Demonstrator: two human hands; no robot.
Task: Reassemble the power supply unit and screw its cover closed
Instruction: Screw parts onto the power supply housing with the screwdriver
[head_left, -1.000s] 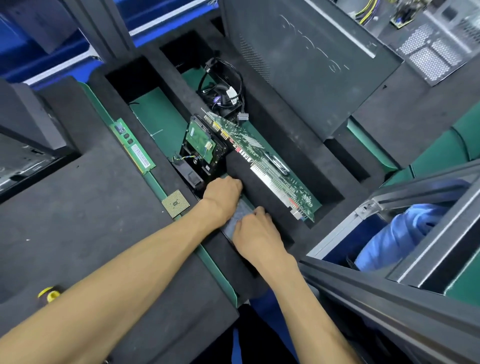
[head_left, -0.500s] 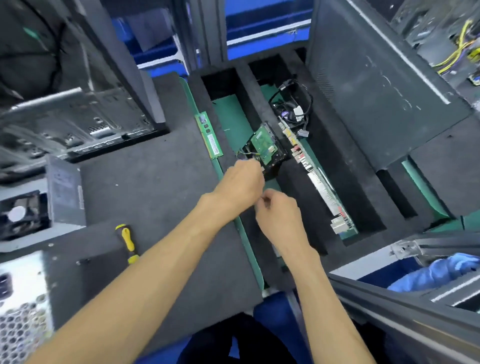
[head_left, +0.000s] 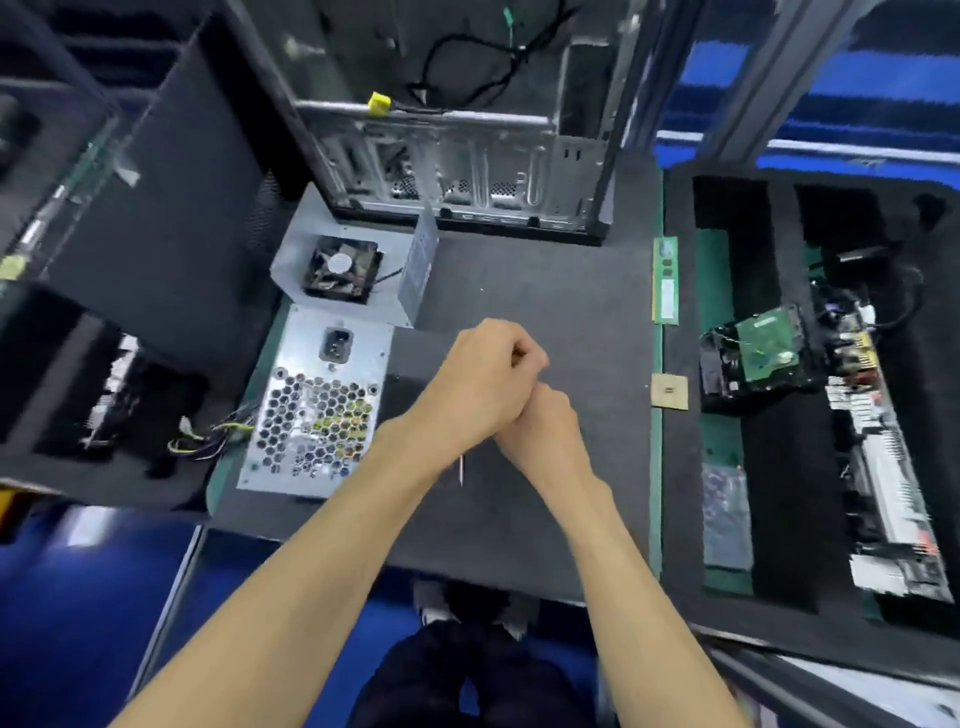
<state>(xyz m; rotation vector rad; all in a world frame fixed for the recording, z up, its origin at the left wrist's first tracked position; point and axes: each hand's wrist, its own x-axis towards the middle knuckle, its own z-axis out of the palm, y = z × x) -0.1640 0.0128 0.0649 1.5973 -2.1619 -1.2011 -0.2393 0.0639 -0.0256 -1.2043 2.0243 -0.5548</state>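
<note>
The power supply unit body (head_left: 317, 410), a grey metal box with a honeycomb grille and a mains socket, lies at the left edge of the black mat (head_left: 545, 291). Its cover (head_left: 358, 270), with a black fan in it, lies just behind the body. Both hands meet above the middle of the mat, to the right of the unit. My left hand (head_left: 483, 374) is curled into a fist, and I see nothing in it. My right hand (head_left: 543, 431) presses against its underside with its fingertips hidden. A thin metal screwdriver shaft (head_left: 461, 470) pokes out from under my left forearm.
An open PC case (head_left: 467, 171) stands behind the mat. A RAM stick (head_left: 665, 280) and a CPU (head_left: 669, 391) lie on the mat's right edge. The foam tray on the right holds a hard drive (head_left: 763, 353), a motherboard (head_left: 878, 467) and a small plastic bag (head_left: 724, 514).
Both hands left the plastic bag in the foam tray and came together over the mat. The view swung left, bringing the power supply unit and PC case into sight.
</note>
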